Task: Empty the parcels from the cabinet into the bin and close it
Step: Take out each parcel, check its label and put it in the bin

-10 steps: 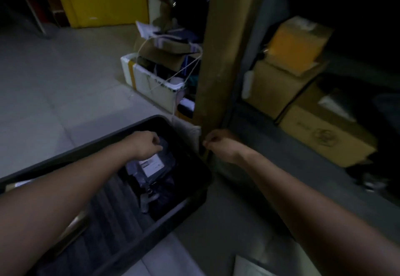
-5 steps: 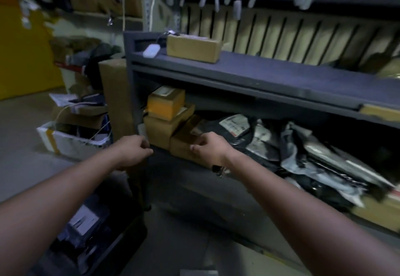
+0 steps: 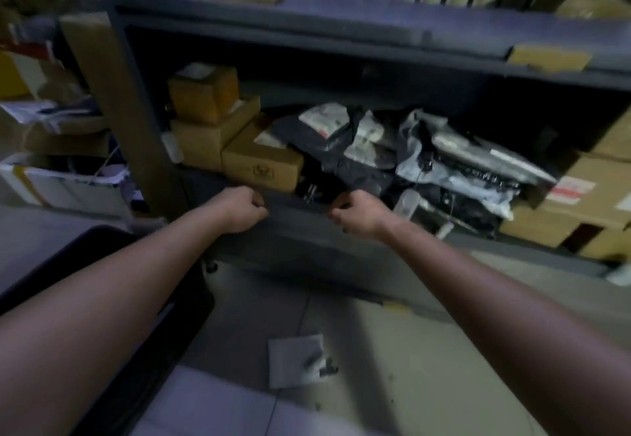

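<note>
Head view is showing me the parcels (image 3: pixel 392 148) lying on the cabinet's (image 3: pixel 307 36) lower shelf, with grey and black bags heaped in the middle and boxes (image 3: pixel 239 148) stacked at its left. The left hand (image 3: pixel 239 210) and right hand (image 3: pixel 362 213) are hovering just before the shelf edge, fingers curled in, holding nothing. The bin (image 3: pixel 201 302) is sitting at lower left, mostly hidden behind the left arm, so I am not seeing its contents.

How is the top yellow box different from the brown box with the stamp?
The yellow box is smaller, brighter and sits atop a plain box. The stamped box is wider, duller and lies low at the front of the shelf. Both are closed cardboard.
</note>
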### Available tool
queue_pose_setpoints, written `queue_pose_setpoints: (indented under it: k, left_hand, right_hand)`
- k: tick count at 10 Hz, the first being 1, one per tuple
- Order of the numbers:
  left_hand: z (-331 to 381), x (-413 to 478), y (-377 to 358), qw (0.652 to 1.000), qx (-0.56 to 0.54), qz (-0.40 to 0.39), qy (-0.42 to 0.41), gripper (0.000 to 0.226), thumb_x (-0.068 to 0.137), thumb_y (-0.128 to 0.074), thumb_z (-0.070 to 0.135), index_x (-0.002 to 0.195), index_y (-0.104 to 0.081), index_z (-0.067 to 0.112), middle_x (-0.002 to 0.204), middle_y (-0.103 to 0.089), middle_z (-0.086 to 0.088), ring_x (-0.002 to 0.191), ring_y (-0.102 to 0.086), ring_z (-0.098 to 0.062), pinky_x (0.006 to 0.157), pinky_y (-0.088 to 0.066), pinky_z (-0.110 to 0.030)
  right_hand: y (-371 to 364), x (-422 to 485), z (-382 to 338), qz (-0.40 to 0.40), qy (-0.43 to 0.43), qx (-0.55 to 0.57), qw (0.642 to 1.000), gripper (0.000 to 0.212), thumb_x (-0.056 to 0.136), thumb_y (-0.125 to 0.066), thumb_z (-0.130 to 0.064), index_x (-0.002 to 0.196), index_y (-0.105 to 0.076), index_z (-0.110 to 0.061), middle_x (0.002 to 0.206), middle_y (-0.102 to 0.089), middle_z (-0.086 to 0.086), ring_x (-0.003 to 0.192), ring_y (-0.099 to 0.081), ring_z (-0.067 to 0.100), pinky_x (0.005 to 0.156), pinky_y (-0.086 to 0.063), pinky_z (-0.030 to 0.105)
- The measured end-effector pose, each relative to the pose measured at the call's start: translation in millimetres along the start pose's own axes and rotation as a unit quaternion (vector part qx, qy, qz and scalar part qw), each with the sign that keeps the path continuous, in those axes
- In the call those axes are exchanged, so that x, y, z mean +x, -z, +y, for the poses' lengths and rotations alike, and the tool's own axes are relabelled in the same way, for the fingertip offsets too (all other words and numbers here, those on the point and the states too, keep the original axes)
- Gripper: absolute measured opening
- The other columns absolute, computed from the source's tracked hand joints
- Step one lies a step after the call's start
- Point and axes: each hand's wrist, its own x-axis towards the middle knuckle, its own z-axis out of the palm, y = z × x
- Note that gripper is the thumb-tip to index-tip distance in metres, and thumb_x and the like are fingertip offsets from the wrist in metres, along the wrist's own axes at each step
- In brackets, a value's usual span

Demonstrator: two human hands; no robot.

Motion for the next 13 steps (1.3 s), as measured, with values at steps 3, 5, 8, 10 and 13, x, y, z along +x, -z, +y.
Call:
queue_pose_setpoints:
  k: [3, 5, 8, 10, 13]
  left_hand:
    - [-51.0, 23.4, -105.0, 0.994, -0.009, -0.074, 0.081, 0.043, 0.093, -0.060, 0.040, 0.119, -0.060, 0.006, 0.110, -0.059, -0.010, 0.097, -0.058, -0.027, 0.076, -0.047, -0.031]
    - [-79.9, 37.5, -170.1, 0.987, 0.002, -0.123, 0.106, 0.037, 0.100, -0.053, 0.026, 0.132, -0.060, 0.007, 0.138, -0.057, -0.013, 0.128, -0.052, -0.030, 0.103, -0.040, -0.031]
    - [-131.8, 64.5, -273.7, 0.976, 0.026, -0.190, 0.100, 0.036, 0.099, -0.054, 0.033, 0.128, -0.063, 0.014, 0.138, -0.057, -0.010, 0.123, -0.055, -0.031, 0.103, -0.045, -0.037]
    - [-152.7, 70.3, -342.0, 0.959, 0.017, -0.253, 0.123, 0.030, 0.099, -0.049, 0.033, 0.109, -0.064, 0.009, 0.109, -0.061, -0.010, 0.096, -0.060, -0.027, 0.081, -0.048, -0.033]
    - [-155.0, 78.9, -373.0, 0.959, -0.064, -0.235, 0.144, 0.038, 0.095, -0.063, 0.027, 0.128, -0.057, 0.009, 0.135, -0.055, -0.012, 0.120, -0.055, -0.030, 0.090, -0.043, -0.031]
  right_hand:
    - [-92.0, 2.4, 70.1, -0.102, -0.055, -0.034, 0.993, 0.034, 0.099, -0.050, -0.017, 0.127, -0.062, -0.004, 0.109, -0.060, 0.013, 0.095, -0.052, 0.017, 0.063, -0.043, 0.017]
    - [-147.5, 8.8, 106.4, -0.119, -0.078, -0.013, 0.990, 0.023, 0.097, -0.057, -0.025, 0.106, -0.070, -0.009, 0.116, -0.066, 0.021, 0.108, -0.063, 0.033, 0.094, -0.051, 0.042]
    - [-250.7, 38.2, 176.2, -0.177, -0.127, -0.036, 0.975, 0.025, 0.094, -0.059, -0.026, 0.108, -0.071, -0.009, 0.114, -0.070, 0.013, 0.109, -0.064, 0.030, 0.090, -0.050, 0.032]
    - [-300.6, 50.3, 208.4, -0.193, -0.167, -0.068, 0.965, 0.031, 0.092, -0.061, -0.026, 0.117, -0.064, -0.009, 0.124, -0.064, 0.013, 0.113, -0.061, 0.030, 0.087, -0.047, 0.031]
    - [-338.4, 73.5, 222.7, -0.179, -0.241, -0.015, 0.954, 0.043, 0.088, -0.070, -0.024, 0.125, -0.057, -0.006, 0.124, -0.063, 0.017, 0.108, -0.064, 0.032, 0.086, -0.053, 0.034]
